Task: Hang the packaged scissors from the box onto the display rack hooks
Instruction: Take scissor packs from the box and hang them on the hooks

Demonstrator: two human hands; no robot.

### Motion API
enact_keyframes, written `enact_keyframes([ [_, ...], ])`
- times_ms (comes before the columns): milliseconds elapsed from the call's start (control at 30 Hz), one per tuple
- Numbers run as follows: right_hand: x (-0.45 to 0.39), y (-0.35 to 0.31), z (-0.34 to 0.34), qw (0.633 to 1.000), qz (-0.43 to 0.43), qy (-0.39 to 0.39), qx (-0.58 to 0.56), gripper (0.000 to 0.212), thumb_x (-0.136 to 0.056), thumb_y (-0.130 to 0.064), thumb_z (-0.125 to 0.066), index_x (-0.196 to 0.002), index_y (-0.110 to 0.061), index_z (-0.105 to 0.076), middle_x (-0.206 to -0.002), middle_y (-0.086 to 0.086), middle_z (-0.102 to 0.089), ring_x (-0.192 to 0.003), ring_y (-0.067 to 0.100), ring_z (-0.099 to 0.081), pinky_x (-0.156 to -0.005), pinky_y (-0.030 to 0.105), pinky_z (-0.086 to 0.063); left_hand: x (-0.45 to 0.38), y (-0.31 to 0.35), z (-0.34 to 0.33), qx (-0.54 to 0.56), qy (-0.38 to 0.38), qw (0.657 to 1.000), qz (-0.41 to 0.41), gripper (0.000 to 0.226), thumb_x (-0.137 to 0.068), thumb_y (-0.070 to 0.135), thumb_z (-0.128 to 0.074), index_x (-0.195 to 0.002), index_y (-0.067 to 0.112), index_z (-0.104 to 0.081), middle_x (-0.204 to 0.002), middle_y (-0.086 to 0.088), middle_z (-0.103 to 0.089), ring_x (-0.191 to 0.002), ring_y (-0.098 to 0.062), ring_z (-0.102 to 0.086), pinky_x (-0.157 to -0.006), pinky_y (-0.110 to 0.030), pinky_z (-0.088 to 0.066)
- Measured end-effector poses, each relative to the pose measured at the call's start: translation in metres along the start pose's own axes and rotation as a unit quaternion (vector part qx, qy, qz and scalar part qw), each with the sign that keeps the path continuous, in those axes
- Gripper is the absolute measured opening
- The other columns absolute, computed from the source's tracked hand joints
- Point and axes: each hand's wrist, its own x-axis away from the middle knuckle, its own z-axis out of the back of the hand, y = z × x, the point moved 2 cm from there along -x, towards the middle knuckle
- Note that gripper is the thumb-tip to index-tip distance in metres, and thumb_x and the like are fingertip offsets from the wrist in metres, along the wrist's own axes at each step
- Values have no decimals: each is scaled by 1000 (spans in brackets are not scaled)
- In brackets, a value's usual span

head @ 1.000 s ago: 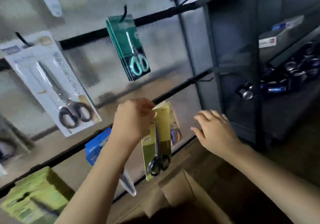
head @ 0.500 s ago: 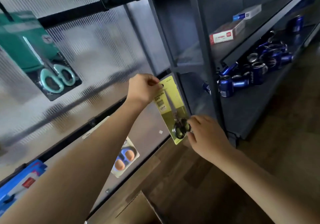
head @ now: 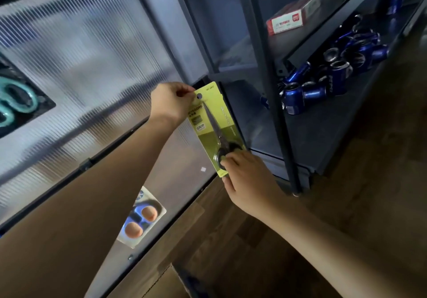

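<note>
A yellow-green carded pack of black-handled scissors is held up against the right end of the ribbed display panel. My left hand pinches its top corner beside the hang hole. My right hand grips the pack's bottom edge, fingers over the scissor handles. I cannot see a hook behind the pack. The cardboard box shows only a corner at the bottom edge.
A teal-handled scissors pack hangs at far left, an orange-handled pack lower down. A dark metal shelf unit stands right of the panel with blue cans and red-white cartons. Wood floor lies below.
The view swung right and closer. My left hand carried the yellow pack to the panel's right end, and my right hand went from empty to gripping the pack's bottom.
</note>
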Motion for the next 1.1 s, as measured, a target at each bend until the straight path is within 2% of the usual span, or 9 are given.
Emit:
enact_keyframes([
  [133,3,4,-6,1000,-9,-4,8,27,-83,-24,-64,-105,-8,-65,-104,7,-65,-98,25,-62,-85,37,-50,1,1,0,-23,8,999,-21,17,-90,13,-59,-101,12,-71,-93,2,-63,-85,-7,-57,-80,-19,-48],
  [300,6,5,-13,1000,-19,-13,8,44,-78,-29,-73,-115,-9,-63,-120,12,-62,-112,30,-59,-96,45,-46,5,-16,2,-54,29,998,-14,19,-89,13,-59,-104,10,-71,-99,-3,-67,-90,-13,-60,-84,-25,-50],
  [433,5,3,-19,999,-10,-42,20,47,-82,-32,-68,-121,-7,-59,-129,15,-57,-120,33,-53,-102,50,-41,5,-21,-2,-75,42,996,-15,18,-88,13,-60,-102,8,-71,-101,-8,-69,-93,-20,-63,-78,-23,-48],
  [500,7,2,-20,998,-4,-53,26,48,-83,-33,-66,-122,-6,-58,-130,15,-56,-122,34,-51,-102,51,-42,5,-22,-4,-91,48,995,-8,23,-89,7,-54,-107,7,-67,-104,-10,-67,-95,-22,-62,-75,-22,-45],
  [633,12,-2,-23,997,-3,-60,43,49,-82,-33,-68,-123,-8,-58,-129,14,-57,-123,34,-51,-100,50,-41,15,-38,-3,-120,39,992,27,43,-84,-3,-43,-124,9,-53,-113,-17,-61,-104,-34,-57,-87,-37,-49],
  [800,18,-15,-25,995,13,-81,51,50,-87,-34,-63,-128,-8,-55,-136,15,-52,-128,34,-47,-105,50,-36,56,-61,-4,-222,-1,971,-83,62,-85,0,-51,-143,10,-31,-138,-18,-41,-123,-35,-40,-100,-43,-36],
  [933,21,-32,-21,993,24,-93,64,49,-83,-35,-68,-122,-7,-58,-132,15,-55,-125,35,-49,-102,50,-39,92,-70,-4,-365,-61,919,-139,64,-92,11,-46,-149,13,-17,-154,-12,-18,-139,-30,-20,-110,-44,-21],
  [1000,25,-41,-18,992,39,-103,68,50,-90,-35,-59,-131,-7,-51,-142,14,-45,-134,33,-38,-109,48,-30,109,-72,-2,-384,-84,905,-164,62,-94,15,-44,-149,14,-16,-156,-11,-13,-142,-28,-14,-113,-41,-16],
  [1100,33,-54,-13,986,47,-136,83,53,-98,-39,-42,-143,-13,-33,-155,9,-23,-144,27,-15,-117,43,-11,140,-78,5,-383,-103,894,-209,56,-92,14,-47,-145,11,-30,-154,-13,-22,-141,-30,-20,-113,-41,-19],
])
